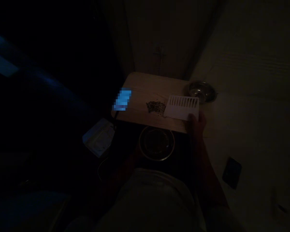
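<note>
Nearest, at the bottom, is the person's pale shirt, dim in the very low light. Just beyond it sits a round dish with a thin, light rim, its inside too dark to make out. The left hand is a faint reddish shape by the dish's left side; I cannot tell how its fingers stand or whether they grip the rim. Off to the right lies a dark, flat block, and left of the dish is a pale packet, near the board's near left corner. The right hand is over the near right part of the wooden board, its thumb on top of a white slotted plate, with the fingers closed on that plate's near right corner. The plate lies over the board's right half, slots toward the far side, its left edge right against a small pile of dark and light bits around mid-board. A bright blue patch, blurred into squares, shows at the board's left edge. Farther off, at the far right corner, is a shiny metal bowl, partly behind the plate.
</note>
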Tool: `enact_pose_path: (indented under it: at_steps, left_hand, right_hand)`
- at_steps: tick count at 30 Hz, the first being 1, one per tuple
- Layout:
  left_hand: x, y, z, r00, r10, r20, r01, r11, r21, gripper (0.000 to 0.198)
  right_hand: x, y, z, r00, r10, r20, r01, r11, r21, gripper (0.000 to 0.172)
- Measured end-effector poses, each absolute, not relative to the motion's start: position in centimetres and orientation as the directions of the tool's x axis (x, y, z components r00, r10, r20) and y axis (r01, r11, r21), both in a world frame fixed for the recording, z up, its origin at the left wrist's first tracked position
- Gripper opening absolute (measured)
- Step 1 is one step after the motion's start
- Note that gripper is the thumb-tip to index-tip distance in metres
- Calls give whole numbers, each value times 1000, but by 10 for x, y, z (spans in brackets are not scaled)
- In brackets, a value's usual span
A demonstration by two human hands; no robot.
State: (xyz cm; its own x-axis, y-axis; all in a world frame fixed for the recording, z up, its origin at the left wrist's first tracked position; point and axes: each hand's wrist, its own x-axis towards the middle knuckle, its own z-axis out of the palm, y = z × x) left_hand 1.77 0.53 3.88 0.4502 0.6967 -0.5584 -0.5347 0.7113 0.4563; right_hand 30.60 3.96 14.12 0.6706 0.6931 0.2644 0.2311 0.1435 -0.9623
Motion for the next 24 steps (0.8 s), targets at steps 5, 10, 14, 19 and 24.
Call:
enact_pose_path:
  at_steps: [5,10,14,19,24]
  left_hand:
    - [18,7,37,424,674,-605,-516,728,451,54]
    - [17,8,33,423,677,-602,-504,728,464,47]
    - [15,6,31,425,700,-574,-522,708,476,47]
    - [15,5,33,463,682,-565,-536,724,435,50]
    - [18,7,34,468,664,-583,-537,737,410,49]
  right_hand:
    - [308,40,140,703,654,279,231,162,-959,23]
    - [310,40,135,721,640,264,191,182,-964,21]
    - [308,40,137,643,725,248,199,154,-968,24]
    - [307,41,139,678,685,267,225,153,-962,25]
    - [308,40,136,731,648,214,94,216,-972,22]
